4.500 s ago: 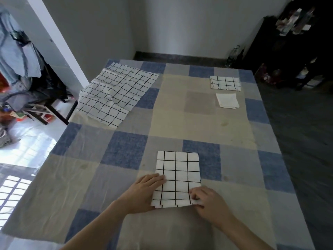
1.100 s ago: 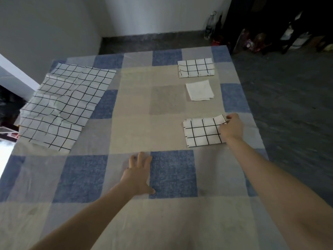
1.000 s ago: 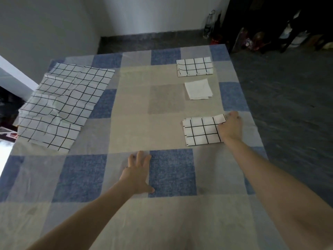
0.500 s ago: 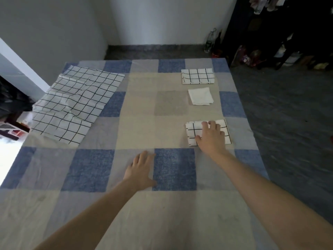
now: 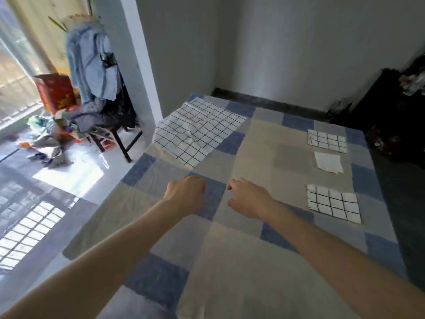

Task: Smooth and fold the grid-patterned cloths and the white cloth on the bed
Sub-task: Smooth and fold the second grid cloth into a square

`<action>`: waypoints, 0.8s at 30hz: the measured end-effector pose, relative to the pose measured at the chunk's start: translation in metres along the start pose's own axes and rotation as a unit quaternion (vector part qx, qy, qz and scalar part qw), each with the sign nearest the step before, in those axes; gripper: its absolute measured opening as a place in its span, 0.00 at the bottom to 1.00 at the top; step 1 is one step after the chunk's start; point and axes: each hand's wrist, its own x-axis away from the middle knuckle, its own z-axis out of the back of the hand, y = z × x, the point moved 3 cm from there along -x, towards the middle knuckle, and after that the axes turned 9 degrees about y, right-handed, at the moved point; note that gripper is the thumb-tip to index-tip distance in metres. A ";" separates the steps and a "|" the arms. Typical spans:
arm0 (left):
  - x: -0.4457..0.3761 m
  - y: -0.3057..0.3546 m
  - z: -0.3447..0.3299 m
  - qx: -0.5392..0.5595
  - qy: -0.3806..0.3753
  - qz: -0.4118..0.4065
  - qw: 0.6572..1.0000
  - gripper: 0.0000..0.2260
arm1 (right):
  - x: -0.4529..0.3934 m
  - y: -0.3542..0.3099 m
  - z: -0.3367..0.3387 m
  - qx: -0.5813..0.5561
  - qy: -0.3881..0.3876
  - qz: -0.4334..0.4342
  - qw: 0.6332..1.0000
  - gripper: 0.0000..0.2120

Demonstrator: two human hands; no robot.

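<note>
The big grid-patterned cloth (image 5: 197, 132) lies unfolded and rumpled at the far left corner of the bed (image 5: 230, 272), its near corner just ahead of my hands. It looks thin, light and limp, so I judge it will slide easily over the patchwork cover and crease wherever I bunch it; best to pinch two corners along one edge and drag it flat. My left hand (image 5: 187, 194) and right hand (image 5: 247, 196) hover over the cover, fingers loosely curled, holding nothing. On the right side sit three folded pieces: a near grid cloth (image 5: 333, 203), a white cloth (image 5: 328, 162), and a far grid cloth (image 5: 327, 141).
</note>
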 end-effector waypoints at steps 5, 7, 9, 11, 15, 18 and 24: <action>0.076 -0.097 0.060 -0.011 0.095 0.038 0.995 0.10 | 0.000 -0.128 0.021 -0.018 0.020 0.075 0.997 0.18; 0.112 -0.135 0.079 -0.011 0.114 0.067 0.991 0.10 | 0.005 -0.180 0.026 -0.031 0.040 0.102 0.993 0.19; 0.147 -0.169 0.092 -0.015 0.125 0.088 0.988 0.10 | 0.012 -0.230 0.025 -0.045 0.056 0.127 0.989 0.20; 0.184 -0.200 0.102 -0.030 0.132 0.104 0.985 0.11 | 0.019 -0.278 0.019 -0.050 0.062 0.145 0.986 0.21; 0.249 -0.253 0.114 -0.056 0.144 0.127 0.980 0.13 | 0.030 -0.362 0.003 -0.042 0.096 0.188 0.977 0.19; 0.290 -0.291 0.114 -0.052 0.143 0.148 0.977 0.15 | 0.037 -0.413 -0.009 -0.046 0.093 0.208 0.973 0.19; 0.330 -0.349 0.112 -0.052 0.134 0.165 0.976 0.16 | 0.035 -0.479 -0.024 -0.035 0.072 0.228 0.970 0.20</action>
